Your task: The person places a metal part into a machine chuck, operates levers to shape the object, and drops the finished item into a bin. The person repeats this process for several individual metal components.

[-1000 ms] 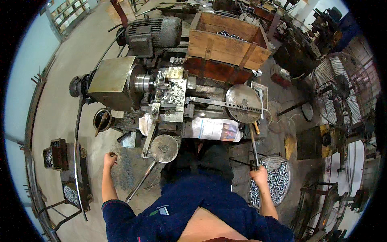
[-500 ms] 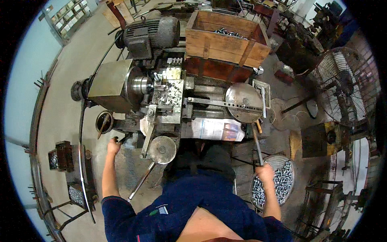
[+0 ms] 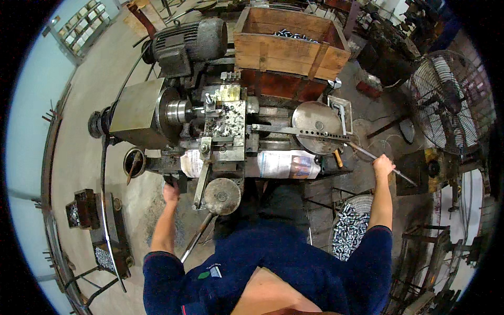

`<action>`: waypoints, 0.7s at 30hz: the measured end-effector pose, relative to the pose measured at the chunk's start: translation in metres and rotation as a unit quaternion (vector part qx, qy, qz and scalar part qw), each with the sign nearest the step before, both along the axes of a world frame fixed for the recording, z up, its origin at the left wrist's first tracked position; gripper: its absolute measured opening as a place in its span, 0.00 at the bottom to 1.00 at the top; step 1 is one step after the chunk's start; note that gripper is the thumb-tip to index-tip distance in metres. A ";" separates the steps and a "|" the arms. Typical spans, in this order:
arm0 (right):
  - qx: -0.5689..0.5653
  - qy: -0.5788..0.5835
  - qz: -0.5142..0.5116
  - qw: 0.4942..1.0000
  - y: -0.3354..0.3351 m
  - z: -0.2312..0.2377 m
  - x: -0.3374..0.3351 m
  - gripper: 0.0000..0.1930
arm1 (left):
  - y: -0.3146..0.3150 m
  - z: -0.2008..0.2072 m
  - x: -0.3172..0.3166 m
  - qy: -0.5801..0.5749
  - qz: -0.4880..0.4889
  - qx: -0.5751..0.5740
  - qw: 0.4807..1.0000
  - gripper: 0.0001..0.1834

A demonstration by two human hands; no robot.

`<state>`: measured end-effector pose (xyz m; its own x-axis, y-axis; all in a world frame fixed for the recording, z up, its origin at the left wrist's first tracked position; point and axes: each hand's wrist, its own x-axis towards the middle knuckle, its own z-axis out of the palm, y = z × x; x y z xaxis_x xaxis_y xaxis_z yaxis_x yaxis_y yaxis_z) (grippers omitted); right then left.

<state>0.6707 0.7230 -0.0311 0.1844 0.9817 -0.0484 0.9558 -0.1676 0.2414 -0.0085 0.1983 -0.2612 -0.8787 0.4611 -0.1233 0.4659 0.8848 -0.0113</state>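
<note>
My right hand (image 3: 383,165) is wrapped round a long metal lever (image 3: 362,150), which slants out to the right from a round steel plate (image 3: 315,118). A flat bar with holes (image 3: 286,130) runs from that plate toward the lathe carriage (image 3: 226,123). My left hand (image 3: 170,193) is at a dark block under the lathe's front left edge; its fingers are blurred and partly hidden. Left of the carriage sits the round chuck (image 3: 177,111). A second lever (image 3: 198,239) with a round disc (image 3: 222,196) points down toward me at the carriage's front.
Behind the lathe stands a wooden crate (image 3: 291,50) holding metal parts, beside a motor (image 3: 191,44). A basket of small metal parts (image 3: 350,231) is low at my right. A floor fan (image 3: 446,105) stands far right. Newspaper (image 3: 281,164) lies along the lathe's front.
My right hand has swung the lever up and outward to the right. The carriage has shifted slightly right, away from the chuck. My left hand has moved right, in against the dark block.
</note>
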 end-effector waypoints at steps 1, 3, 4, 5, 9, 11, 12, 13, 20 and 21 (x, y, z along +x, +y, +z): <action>-0.006 0.001 -0.002 1.000 0.002 0.001 -0.001 0.15 | -0.011 0.002 -0.016 -0.009 -0.053 -0.032 0.998 0.27; 0.037 -0.021 0.005 0.999 -0.001 -0.013 0.019 0.17 | 0.004 0.037 -0.027 -0.065 -0.128 -0.079 0.986 0.25; 0.039 -0.024 0.020 0.999 -0.008 -0.004 0.005 0.17 | 0.000 0.052 -0.020 -0.078 -0.129 -0.085 0.985 0.24; 0.042 -0.026 0.031 0.998 -0.016 0.004 -0.006 0.18 | 0.001 0.063 -0.014 -0.084 -0.118 -0.081 0.986 0.23; 0.158 0.022 0.124 0.979 -0.054 -0.023 -0.011 0.36 | 0.007 0.060 0.009 -0.090 0.007 0.009 0.996 0.21; 0.115 0.074 0.188 0.973 -0.073 -0.011 -0.038 0.39 | -0.005 0.049 0.014 -0.078 -0.012 0.072 0.994 0.22; 0.083 0.152 0.201 0.964 -0.080 0.014 -0.067 0.39 | -0.017 0.042 0.017 -0.074 -0.018 0.101 0.992 0.23; 0.117 0.216 0.276 0.929 -0.083 0.035 -0.094 0.28 | -0.026 0.045 0.012 -0.168 -0.011 0.134 0.977 0.24; 0.068 0.380 0.686 0.617 -0.159 0.159 -0.362 0.26 | -0.063 0.210 -0.068 -0.176 -0.039 0.330 0.927 0.19; 0.071 0.372 0.719 0.583 -0.165 0.155 -0.392 0.24 | -0.046 0.262 -0.055 -0.141 -0.025 0.369 0.919 0.19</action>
